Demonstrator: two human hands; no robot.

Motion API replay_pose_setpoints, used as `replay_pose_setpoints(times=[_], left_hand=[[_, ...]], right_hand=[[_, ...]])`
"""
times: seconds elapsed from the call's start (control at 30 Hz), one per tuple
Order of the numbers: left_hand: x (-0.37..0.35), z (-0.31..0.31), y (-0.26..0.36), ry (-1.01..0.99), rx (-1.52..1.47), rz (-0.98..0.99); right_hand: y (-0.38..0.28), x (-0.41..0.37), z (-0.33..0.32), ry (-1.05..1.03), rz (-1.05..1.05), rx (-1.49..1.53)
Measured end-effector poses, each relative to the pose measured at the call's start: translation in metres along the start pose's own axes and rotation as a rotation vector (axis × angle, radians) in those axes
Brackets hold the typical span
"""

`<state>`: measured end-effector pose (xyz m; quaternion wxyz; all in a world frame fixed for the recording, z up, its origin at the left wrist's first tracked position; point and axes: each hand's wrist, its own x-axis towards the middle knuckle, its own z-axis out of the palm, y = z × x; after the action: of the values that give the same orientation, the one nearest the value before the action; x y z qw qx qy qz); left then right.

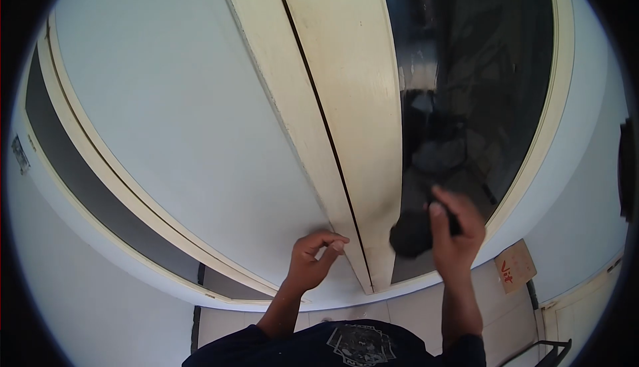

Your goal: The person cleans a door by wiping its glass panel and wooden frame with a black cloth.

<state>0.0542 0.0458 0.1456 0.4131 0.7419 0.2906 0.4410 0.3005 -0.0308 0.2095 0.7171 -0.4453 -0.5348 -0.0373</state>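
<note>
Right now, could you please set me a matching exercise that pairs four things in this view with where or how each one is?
Things:
1. left hand
2. right hand
3. dark cloth
4. cardboard box

Places or states:
A. on the floor at the lower right, with red writing
B. held against the glass pane
C. curled beside the cream frame
D. closed on the cloth

Pairs: 1-C, 2-D, 3-B, 4-A.

The right hand (456, 234) hides part of the dark cloth (409, 235).
</note>
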Motion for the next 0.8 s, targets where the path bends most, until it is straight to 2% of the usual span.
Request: replay_pose_setpoints(times=[0.03, 0.1, 0.17, 0.2, 0.27, 0.33, 0.4, 0.5, 0.6, 0.73, 0.8], left_hand=[[0.002, -0.003, 0.001, -0.003, -0.004, 0.011], [0.009, -0.006, 0.001, 0.082, -0.155, -0.16], [0.011, -0.005, 0.001, 0.08, -0.121, -0.154], [0.009, -0.004, 0.001, 0.085, -0.079, -0.16], [0.007, -0.003, -0.001, 0.085, -0.11, -0.161], [0.009, -0.006, 0.0, 0.089, -0.14, -0.169], [0.008, -0.007, 0.0, 0.056, -0.128, -0.194], [0.008, -0.009, 0.0, 0.034, -0.15, -0.176], [0.008, -0.009, -0.001, 0.026, -0.162, -0.158], [0.007, -0.007, -0.002, 0.043, -0.179, -0.164], [0.005, -0.006, -0.005, 0.048, -0.198, -0.163]], right_hand=[[-0.01, 0.032, 0.0, 0.077, -0.104, -0.053], [-0.036, 0.097, 0.008, 0.167, -0.437, -0.177], [-0.048, 0.143, 0.029, 0.172, -0.624, -0.204], [-0.052, 0.149, 0.038, 0.175, -0.639, -0.209], [-0.053, 0.163, 0.057, 0.02, -0.691, -0.383], [-0.047, 0.15, 0.065, 0.05, -0.716, -0.414], [-0.04, 0.128, 0.063, -0.063, -0.665, -0.582], [-0.04, 0.103, 0.066, -0.187, -0.613, -0.637], [-0.051, 0.134, 0.068, -0.131, -0.699, -0.636], [-0.096, 0.201, 0.077, -0.017, -0.711, -0.662], [-0.112, 0.22, 0.076, 0.013, -0.631, -0.741]])
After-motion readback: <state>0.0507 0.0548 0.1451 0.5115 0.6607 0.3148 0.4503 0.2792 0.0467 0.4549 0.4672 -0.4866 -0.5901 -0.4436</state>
